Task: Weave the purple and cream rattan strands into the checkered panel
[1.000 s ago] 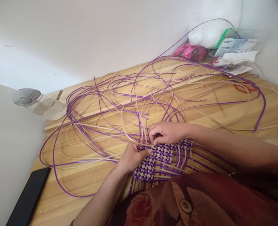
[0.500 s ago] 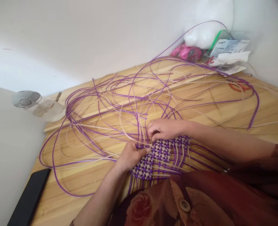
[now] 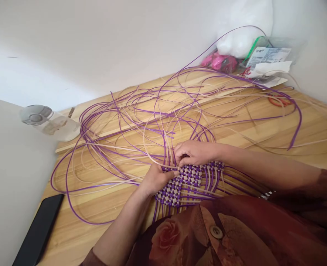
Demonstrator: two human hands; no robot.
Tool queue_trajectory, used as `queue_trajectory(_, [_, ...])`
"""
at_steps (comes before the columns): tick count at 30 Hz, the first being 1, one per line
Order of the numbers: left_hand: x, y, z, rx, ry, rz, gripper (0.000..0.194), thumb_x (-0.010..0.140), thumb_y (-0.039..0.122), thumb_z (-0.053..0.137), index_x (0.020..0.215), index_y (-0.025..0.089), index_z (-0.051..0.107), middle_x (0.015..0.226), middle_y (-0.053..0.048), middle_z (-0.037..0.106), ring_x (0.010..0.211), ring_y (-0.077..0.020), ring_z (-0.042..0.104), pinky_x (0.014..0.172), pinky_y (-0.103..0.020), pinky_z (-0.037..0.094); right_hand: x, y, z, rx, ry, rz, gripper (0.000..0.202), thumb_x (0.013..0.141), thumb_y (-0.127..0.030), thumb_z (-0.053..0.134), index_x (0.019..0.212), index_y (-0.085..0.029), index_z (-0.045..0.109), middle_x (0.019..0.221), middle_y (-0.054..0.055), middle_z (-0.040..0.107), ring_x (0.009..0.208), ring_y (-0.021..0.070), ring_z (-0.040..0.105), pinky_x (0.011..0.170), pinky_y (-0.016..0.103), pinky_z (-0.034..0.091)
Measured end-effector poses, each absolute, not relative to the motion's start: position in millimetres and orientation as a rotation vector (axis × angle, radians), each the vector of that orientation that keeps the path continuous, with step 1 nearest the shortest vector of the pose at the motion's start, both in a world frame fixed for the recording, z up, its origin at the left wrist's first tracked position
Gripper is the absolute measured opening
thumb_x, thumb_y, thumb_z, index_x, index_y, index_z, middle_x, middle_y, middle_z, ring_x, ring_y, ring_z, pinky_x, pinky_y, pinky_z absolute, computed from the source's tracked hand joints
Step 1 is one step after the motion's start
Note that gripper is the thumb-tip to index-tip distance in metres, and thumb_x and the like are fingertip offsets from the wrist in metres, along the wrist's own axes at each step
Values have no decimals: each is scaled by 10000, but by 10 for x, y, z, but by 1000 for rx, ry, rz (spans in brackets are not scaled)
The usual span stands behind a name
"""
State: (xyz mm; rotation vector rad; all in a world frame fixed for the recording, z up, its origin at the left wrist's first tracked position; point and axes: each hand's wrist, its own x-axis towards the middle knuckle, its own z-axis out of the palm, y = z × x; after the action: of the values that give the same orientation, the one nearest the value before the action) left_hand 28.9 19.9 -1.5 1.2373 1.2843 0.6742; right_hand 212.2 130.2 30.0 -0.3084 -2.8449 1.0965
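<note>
A purple and beige woven piece [image 3: 170,194] made of plastic strands lies before me at the table's front, partly under my hands and against my shirt. My left hand [image 3: 157,178] grips its upper left edge, the thumb pressed on top of the weave. Just to the right, my right hand [image 3: 192,153] is closed, with thumb and forefinger pinched at the upper edge near a beige strand; its fingertips partly hide what they hold. Long loose purple strands [image 3: 84,133] and beige ones spread from the weave across the table.
On the wooden table [image 3: 80,236] a black phone-like slab [image 3: 38,229] lies at left, and a clear bottle with a grey lid [image 3: 51,122] behind it. Orange-handled scissors [image 3: 279,100] rest at right. Pink items in plastic [image 3: 218,62], a white bag [image 3: 239,42] and papers stand in the back corner.
The camera view has shifted slightly, so the table's things appear a little displaced. Both hands stay at the same edge of the weave, with hardly any movement.
</note>
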Motion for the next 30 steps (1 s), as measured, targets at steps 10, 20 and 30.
queue_trajectory(10, [272,215,-63,1181,1176,718,165,710,264,677,808,134,707,755,-11,659,685,-141,534,701,-262,407,2386,780,182,-524,-2684,553,133,899,-232,563,894,-159,674,883,61,629,891,176,519,883,336,385])
queue_trajectory(20, [304,212,-79,1229,1155,785,83,681,210,667,709,133,679,692,13,624,663,-121,499,684,-245,389,2183,871,176,-282,-2925,243,120,904,-197,522,925,-122,613,938,97,607,903,210,503,841,338,404])
queue_trajectory(30, [279,214,-85,1095,1161,742,176,641,281,717,707,129,657,686,-8,602,631,-120,486,643,-245,387,2272,927,295,-275,-2922,472,172,885,-93,471,943,-176,610,917,50,582,865,171,503,789,297,400])
